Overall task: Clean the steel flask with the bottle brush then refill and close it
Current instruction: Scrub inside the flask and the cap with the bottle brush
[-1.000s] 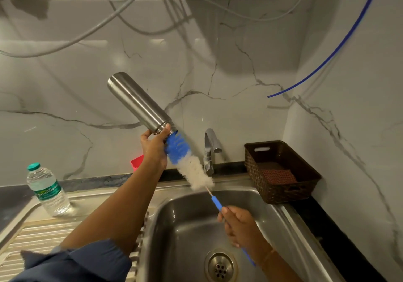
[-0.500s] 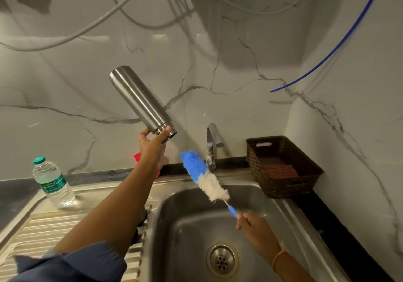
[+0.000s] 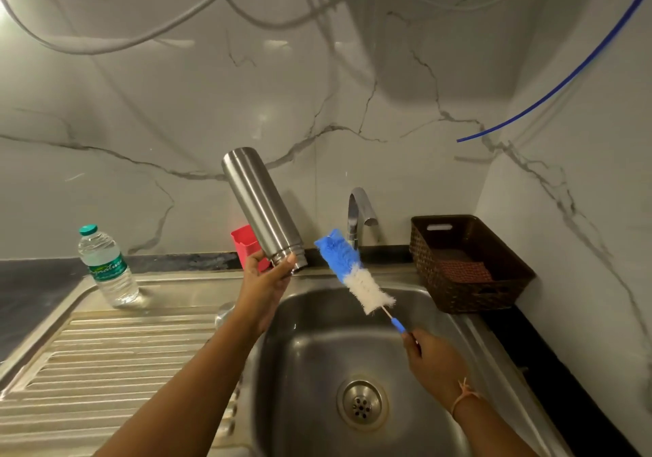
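Observation:
My left hand point(image 3: 265, 277) grips the steel flask point(image 3: 260, 208) near its open neck and holds it upside down, tilted, mouth toward the sink. The bottle brush point(image 3: 352, 272), blue at the tip and white lower down, is out of the flask and points up-left over the sink basin point(image 3: 437, 347). My right hand point(image 3: 433, 357) pinches its blue handle. A gap separates the brush tip from the flask mouth. No cap is visible on the flask.
The tap point(image 3: 358, 213) stands behind the basin. A clear water bottle point(image 3: 107, 267) with a green cap stands on the steel drainboard point(image 3: 116, 350) at left. A red container point(image 3: 247, 244) sits behind the flask. A brown woven basket point(image 3: 465, 262) stands right of the tap.
The brush came out of the flask mouth and moved right and down. The left hand lowered the flask toward the sink.

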{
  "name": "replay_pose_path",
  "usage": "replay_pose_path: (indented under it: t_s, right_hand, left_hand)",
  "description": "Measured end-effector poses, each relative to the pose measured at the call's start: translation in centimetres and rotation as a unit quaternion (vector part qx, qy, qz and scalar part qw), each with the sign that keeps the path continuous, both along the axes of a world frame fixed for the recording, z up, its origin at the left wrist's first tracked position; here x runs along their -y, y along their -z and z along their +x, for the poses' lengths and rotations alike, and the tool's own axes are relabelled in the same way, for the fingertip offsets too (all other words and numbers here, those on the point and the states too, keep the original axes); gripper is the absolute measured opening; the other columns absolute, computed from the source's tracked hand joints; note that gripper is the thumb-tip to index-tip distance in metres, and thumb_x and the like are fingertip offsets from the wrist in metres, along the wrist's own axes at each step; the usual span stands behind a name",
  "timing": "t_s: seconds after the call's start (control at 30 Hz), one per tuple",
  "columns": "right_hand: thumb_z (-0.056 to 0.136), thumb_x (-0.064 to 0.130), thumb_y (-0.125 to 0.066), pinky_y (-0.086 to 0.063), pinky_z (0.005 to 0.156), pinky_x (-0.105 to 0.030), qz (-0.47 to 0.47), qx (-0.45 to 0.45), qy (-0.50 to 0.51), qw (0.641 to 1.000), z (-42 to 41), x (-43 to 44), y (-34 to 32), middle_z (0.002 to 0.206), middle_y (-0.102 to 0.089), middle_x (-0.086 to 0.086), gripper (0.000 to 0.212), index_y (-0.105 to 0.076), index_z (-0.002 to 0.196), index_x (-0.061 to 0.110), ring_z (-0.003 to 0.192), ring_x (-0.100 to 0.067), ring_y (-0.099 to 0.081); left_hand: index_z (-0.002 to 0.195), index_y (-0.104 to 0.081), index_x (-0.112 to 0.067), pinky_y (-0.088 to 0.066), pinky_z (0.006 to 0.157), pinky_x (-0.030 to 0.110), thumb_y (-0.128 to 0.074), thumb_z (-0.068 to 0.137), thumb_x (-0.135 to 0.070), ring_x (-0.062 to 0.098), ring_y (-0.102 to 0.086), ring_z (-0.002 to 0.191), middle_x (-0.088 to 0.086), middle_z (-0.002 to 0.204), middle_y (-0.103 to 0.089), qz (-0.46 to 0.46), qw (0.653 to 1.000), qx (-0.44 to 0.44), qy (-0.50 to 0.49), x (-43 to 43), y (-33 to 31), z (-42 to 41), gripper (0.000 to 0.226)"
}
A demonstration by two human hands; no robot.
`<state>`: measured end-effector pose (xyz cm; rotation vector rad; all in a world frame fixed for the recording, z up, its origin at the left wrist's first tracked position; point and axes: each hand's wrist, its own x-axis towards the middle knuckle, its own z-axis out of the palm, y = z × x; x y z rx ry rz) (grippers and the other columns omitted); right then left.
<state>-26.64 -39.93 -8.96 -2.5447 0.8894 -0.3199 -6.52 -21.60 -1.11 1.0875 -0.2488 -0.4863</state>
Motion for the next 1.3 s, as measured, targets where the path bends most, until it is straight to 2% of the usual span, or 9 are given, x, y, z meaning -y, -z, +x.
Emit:
replay_pose_path:
  t_s: [0.17,0.3,0.43,0.53,0.63,0.83,0.97,1.13,1.3]
  right_hand:
    - [0.094,0.022,-0.048,-0.027,0.044,-0.021,-0.004,0.037,-0.013,0.999,1.7,-0.8,-1.1,0.052,-0.043,0.007,0.025,-0.043,0.07,0.026,0.046,-0.009,-0.042]
    - [0.096,0.019,-0.047,-0.027,0.044,-0.022,-0.056,0.062,-0.034,0.996,3.8,-1.3,-3.0,0.056,-0.049,0.006,0.015,-0.055,0.083,0.021,0.049,-0.012,-0.048]
    - [0.099,0.024,-0.035,-0.036,0.06,-0.029,-0.179,-0.031,-0.072,0.981,7.2,-2.2,-7.6,0.093,-0.068,-0.008,0.028,-0.059,0.111,0.014,0.082,-0.027,-0.064]
    - [0.1,0.022,-0.033,-0.038,0.059,-0.029,-0.261,-0.08,-0.109,0.956,10.5,-2.8,-10.8,0.099,-0.066,-0.004,0.03,-0.055,0.119,0.016,0.078,-0.021,-0.062]
    - [0.099,0.02,-0.039,-0.044,0.062,-0.031,-0.322,-0.098,-0.127,0.933,13.6,-2.9,-12.5,0.094,-0.067,-0.004,0.025,-0.059,0.113,0.015,0.079,-0.022,-0.064]
    - [0.092,0.013,-0.047,-0.038,0.069,-0.027,-0.39,-0.158,-0.132,0.898,18.2,-2.8,-16.2,0.085,-0.061,-0.003,0.022,-0.064,0.106,0.013,0.094,-0.024,-0.061]
    - [0.095,0.008,-0.039,-0.038,0.071,-0.031,-0.444,-0.173,-0.143,0.867,20.5,-4.1,-17.9,0.101,-0.063,-0.007,0.028,-0.063,0.107,0.013,0.096,-0.024,-0.058]
    - [0.094,0.011,-0.042,-0.039,0.079,-0.034,-0.466,-0.18,-0.137,0.855,22.6,-6.0,-18.9,0.107,-0.061,-0.008,0.024,-0.063,0.105,0.01,0.101,-0.027,-0.056]
    - [0.094,0.013,-0.043,-0.036,0.075,-0.033,-0.455,-0.176,-0.132,0.863,22.5,-6.7,-19.4,0.102,-0.061,-0.009,0.022,-0.064,0.102,0.009,0.098,-0.026,-0.056]
  left_hand:
    - [0.117,-0.042,-0.014,-0.057,0.072,0.025,-0.064,0.077,0.007,0.016,-0.07,0.076,0.01,0.091,-0.068,0.0,1.0,-0.024,0.014,-1.7,1.7,-1.6,0.05]
    - [0.122,-0.041,-0.013,-0.058,0.068,0.025,-0.068,0.069,0.004,0.017,-0.071,0.075,0.007,0.083,-0.073,-0.005,0.999,-0.04,0.034,-3.0,2.2,-2.4,0.062]
    - [0.117,-0.044,-0.016,-0.052,0.086,0.038,-0.069,0.067,0.001,0.024,-0.067,0.081,0.013,0.091,-0.07,0.0,0.997,-0.049,0.051,-3.8,2.5,-2.8,0.059]
    - [0.117,-0.044,-0.013,-0.045,0.098,0.046,-0.072,0.061,-0.003,0.03,-0.064,0.094,0.02,0.108,-0.064,0.0,0.996,-0.069,0.053,-4.1,2.8,-2.6,0.064]
    - [0.119,-0.043,-0.011,-0.047,0.098,0.044,-0.074,0.061,-0.003,0.029,-0.066,0.093,0.02,0.108,-0.065,0.004,0.995,-0.084,0.051,-4.3,3.1,-2.1,0.066]
    - [0.123,-0.042,-0.013,-0.053,0.087,0.037,-0.076,0.06,-0.005,0.026,-0.07,0.087,0.015,0.095,-0.072,0.011,0.994,-0.084,0.065,-4.9,3.4,-0.6,0.072]
    - [0.125,-0.041,-0.014,-0.056,0.082,0.037,-0.077,0.06,-0.008,0.027,-0.069,0.084,0.016,0.093,-0.072,0.016,0.995,-0.077,0.059,-5.3,3.3,0.7,0.075]
    - [0.121,-0.042,-0.014,-0.056,0.06,0.025,-0.069,0.073,0.004,0.021,-0.071,0.074,0.013,0.082,-0.073,0.004,0.996,-0.071,0.05,-6.0,3.1,1.9,0.058]
    - [0.115,-0.044,-0.012,-0.055,0.058,0.023,-0.068,0.073,0.006,0.019,-0.071,0.069,0.012,0.081,-0.073,0.003,0.996,-0.076,0.055,-5.7,3.1,2.0,0.052]
